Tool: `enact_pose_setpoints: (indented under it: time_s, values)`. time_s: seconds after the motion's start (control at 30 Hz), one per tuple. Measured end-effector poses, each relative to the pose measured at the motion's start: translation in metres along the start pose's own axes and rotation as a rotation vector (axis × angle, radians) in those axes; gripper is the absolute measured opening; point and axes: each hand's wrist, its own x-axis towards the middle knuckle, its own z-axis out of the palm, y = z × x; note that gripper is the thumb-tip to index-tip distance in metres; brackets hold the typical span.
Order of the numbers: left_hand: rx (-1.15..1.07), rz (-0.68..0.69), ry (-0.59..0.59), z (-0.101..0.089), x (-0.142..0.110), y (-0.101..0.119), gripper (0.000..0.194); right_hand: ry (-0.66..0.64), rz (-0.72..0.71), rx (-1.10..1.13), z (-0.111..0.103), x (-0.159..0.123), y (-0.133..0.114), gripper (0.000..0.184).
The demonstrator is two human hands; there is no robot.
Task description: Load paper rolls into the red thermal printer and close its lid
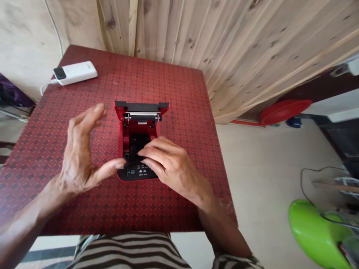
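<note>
A small red and black label printer (140,173) sits on the table with its lid (141,107) raised, showing a roller and a dark inner bay. Fingers spread, my left hand (81,149) is open at the printer's left side. Its thumb tip is at the front left corner of the bay; whether it touches cannot be told. My right hand (171,160) reaches in from the right, thumb and fingertips pinched together over the front of the bay. Anything between those fingertips is hidden or too dark to make out. The hand covers the printer's right side.
The printer stands on a red patterned table (179,93). A white power bank (78,73) with a cable lies at the back left. Wooden boards (179,30) line the back. On the floor at the right are a green plastic object (314,228) and cables.
</note>
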Motion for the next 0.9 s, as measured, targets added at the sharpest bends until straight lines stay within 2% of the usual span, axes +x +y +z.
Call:
enact_pose_setpoints:
  time_s: [0.07,0.1,0.2,0.3,0.4,0.5,0.6,0.73,0.9]
  values:
    - [0.121,0.071,0.009,0.003,0.027,-0.002,0.088,0.005,0.024,-0.019,-0.002,-0.005,-0.005,0.010]
    - [0.146,0.067,-0.047,0.005,0.038,-0.002,0.080,-0.003,0.033,-0.046,-0.003,-0.008,-0.009,0.009]
    - [0.151,0.042,-0.195,0.010,0.052,-0.001,0.076,-0.030,0.032,-0.170,-0.007,-0.014,-0.019,0.010]
    - [0.144,0.100,-0.197,0.009,0.038,0.006,0.076,-0.011,0.002,-0.332,-0.005,-0.021,-0.026,0.014]
    - [0.126,0.153,-0.221,0.007,0.008,0.017,0.071,0.054,-0.045,-0.491,0.001,-0.025,-0.027,0.019]
    - [0.138,0.171,-0.253,0.011,-0.019,0.025,0.077,0.105,-0.067,-0.542,0.008,-0.026,-0.025,0.019]
    - [0.168,0.184,-0.224,0.020,-0.033,0.027,0.085,0.100,-0.056,-0.505,0.011,-0.025,-0.022,0.013]
    - [0.198,0.187,-0.189,0.026,-0.035,0.024,0.078,0.139,-0.046,-0.373,0.003,-0.029,-0.018,0.023]
    - [0.170,0.167,-0.186,0.025,-0.032,0.023,0.078,0.275,0.124,-0.161,-0.020,-0.032,0.008,0.017]
